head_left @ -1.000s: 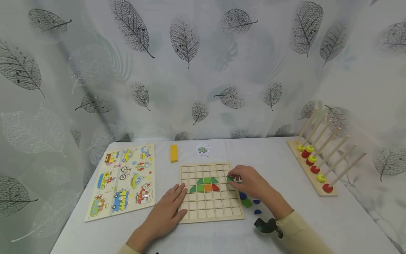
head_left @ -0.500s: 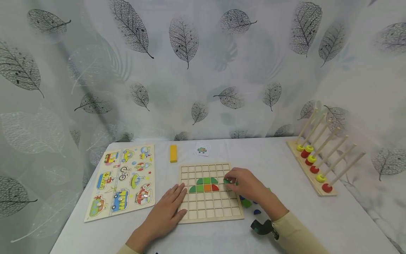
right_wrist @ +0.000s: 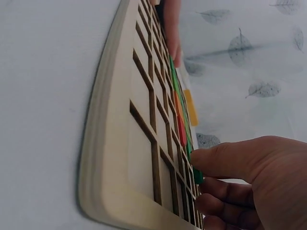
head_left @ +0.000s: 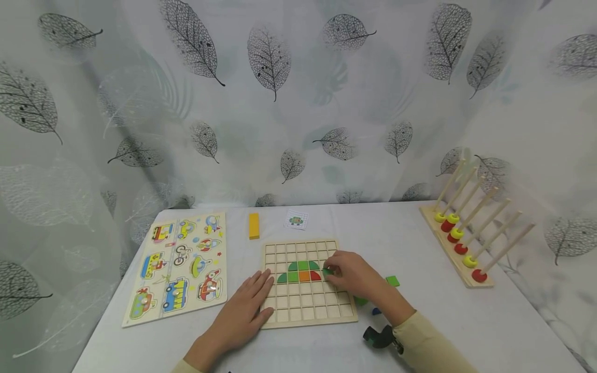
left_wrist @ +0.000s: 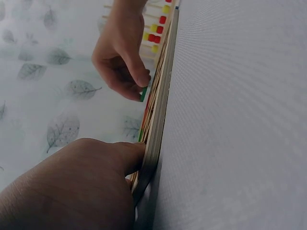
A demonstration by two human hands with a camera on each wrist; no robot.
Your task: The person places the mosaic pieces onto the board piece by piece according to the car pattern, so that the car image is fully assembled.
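Observation:
A wooden grid board point(head_left: 310, 324) lies at the middle of the table. Green, orange and red pieces point(head_left: 304, 276) sit in its cells in two rows. My right hand point(head_left: 352, 277) pinches a dark green rounded piece point(right_wrist: 197, 175) between thumb and fingers, just right of the red piece point(head_left: 315, 276) and close over the cells. My left hand point(head_left: 247, 305) rests with straight fingers on the board's left edge. In the left wrist view, the green piece point(left_wrist: 143, 94) shows at the right hand's fingertips.
Beside the board lie a green square point(head_left: 392, 281) and a blue piece point(head_left: 376, 311), partly covered by my right arm. A picture puzzle point(head_left: 219, 259) is at left. Behind stand a yellow block point(head_left: 254, 226) and a pattern card point(head_left: 296, 219). A peg rack point(head_left: 459, 259) is at right.
My right hand has moved left over the board with the green piece, from its right edge to beside the red piece. My left hand stays in place.

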